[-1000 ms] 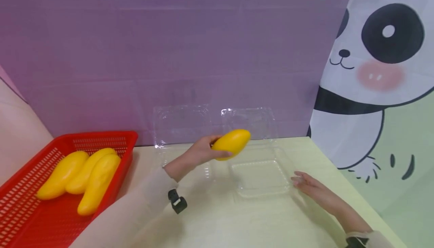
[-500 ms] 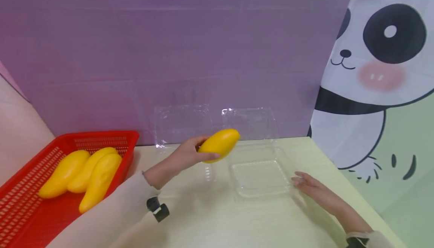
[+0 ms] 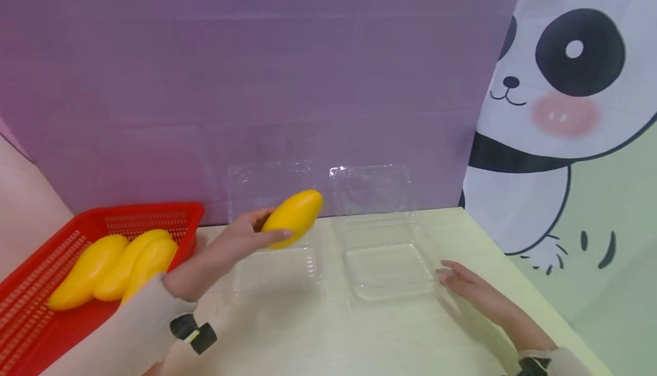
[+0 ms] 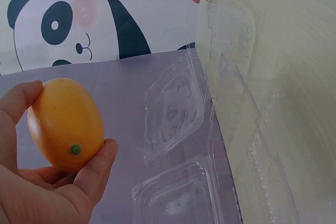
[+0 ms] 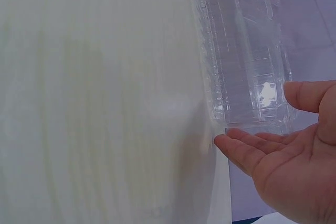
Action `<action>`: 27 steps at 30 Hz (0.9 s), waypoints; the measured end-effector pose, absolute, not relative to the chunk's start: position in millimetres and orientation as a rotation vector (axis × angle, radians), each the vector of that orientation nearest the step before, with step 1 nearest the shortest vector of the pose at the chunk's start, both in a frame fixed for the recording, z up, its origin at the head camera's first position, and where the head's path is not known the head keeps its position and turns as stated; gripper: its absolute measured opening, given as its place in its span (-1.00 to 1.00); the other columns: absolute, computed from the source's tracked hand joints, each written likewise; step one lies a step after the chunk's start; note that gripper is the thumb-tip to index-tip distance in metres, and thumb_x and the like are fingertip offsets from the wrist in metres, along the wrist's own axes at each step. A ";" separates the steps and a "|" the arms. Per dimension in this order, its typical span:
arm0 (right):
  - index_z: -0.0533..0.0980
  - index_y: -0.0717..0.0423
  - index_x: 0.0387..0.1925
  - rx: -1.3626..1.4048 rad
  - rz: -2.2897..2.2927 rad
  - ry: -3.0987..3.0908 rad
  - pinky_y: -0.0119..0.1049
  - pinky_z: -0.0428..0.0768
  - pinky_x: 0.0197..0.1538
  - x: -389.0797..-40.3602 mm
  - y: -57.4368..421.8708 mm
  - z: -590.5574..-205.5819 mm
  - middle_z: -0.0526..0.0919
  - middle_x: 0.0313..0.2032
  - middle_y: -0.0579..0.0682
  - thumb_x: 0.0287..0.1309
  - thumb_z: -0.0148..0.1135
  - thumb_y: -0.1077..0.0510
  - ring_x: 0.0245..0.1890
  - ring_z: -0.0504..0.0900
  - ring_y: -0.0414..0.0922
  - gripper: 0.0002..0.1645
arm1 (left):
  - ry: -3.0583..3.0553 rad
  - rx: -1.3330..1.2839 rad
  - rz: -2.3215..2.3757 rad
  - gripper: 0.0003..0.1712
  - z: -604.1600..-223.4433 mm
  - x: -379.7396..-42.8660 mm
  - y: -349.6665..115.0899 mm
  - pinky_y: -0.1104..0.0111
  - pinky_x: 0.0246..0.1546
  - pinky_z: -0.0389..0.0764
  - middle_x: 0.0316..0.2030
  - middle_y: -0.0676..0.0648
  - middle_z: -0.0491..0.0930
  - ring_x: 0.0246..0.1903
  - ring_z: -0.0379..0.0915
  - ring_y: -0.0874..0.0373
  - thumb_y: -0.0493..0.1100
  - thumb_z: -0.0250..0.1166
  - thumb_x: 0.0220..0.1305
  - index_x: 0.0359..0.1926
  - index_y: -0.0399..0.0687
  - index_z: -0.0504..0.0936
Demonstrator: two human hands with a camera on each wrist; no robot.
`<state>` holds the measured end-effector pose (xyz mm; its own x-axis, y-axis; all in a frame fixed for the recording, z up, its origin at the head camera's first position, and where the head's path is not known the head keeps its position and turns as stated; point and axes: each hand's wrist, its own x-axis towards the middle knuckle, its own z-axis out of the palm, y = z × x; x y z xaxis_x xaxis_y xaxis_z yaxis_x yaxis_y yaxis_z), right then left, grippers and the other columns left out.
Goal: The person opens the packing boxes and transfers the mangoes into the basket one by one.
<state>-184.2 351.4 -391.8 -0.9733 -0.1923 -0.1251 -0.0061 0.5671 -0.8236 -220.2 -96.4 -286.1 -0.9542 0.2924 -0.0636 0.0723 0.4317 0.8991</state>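
My head view looks forward and down across the table toward the purple wall. My left wrist view sits close behind the left hand, facing the clear containers. My right wrist view (very near) looks along the right-hand container, which all three views share.

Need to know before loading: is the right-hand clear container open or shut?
Open. The right clear container has its lid flipped up against the purple wall, and its tray shows empty.
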 end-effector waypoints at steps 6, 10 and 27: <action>-0.03 0.40 0.37 -0.204 -1.358 2.594 0.28 0.15 0.25 -185.4 349.9 -392.5 0.19 0.28 0.45 0.40 -0.12 0.01 0.29 0.13 0.38 -0.26 | 2.484 0.297 1.538 -0.15 -283.0 -208.7 -112.0 0.14 0.06 0.50 0.08 -0.11 0.44 -0.04 0.37 0.00 0.19 0.33 0.10 0.33 -0.03 0.26; -0.03 0.39 0.37 -0.202 -1.357 2.588 0.28 0.16 0.25 -186.1 347.8 -393.3 0.19 0.28 0.44 0.40 -0.11 0.00 0.28 0.14 0.38 -0.26 | 2.528 0.264 1.490 -0.10 -280.4 -205.0 -124.0 0.11 0.06 0.50 0.13 -0.18 0.41 -0.02 0.37 -0.02 0.18 0.31 0.13 0.37 -0.13 0.19; -0.04 0.38 0.37 -0.197 -1.369 2.575 0.27 0.15 0.26 -184.9 346.1 -391.6 0.19 0.28 0.44 0.39 -0.10 -0.02 0.28 0.15 0.37 -0.24 | 2.597 0.119 1.450 -0.03 -288.5 -199.9 -168.9 0.13 0.02 0.53 0.17 -0.22 0.37 -0.02 0.36 -0.03 0.23 0.28 0.13 0.41 -0.13 0.12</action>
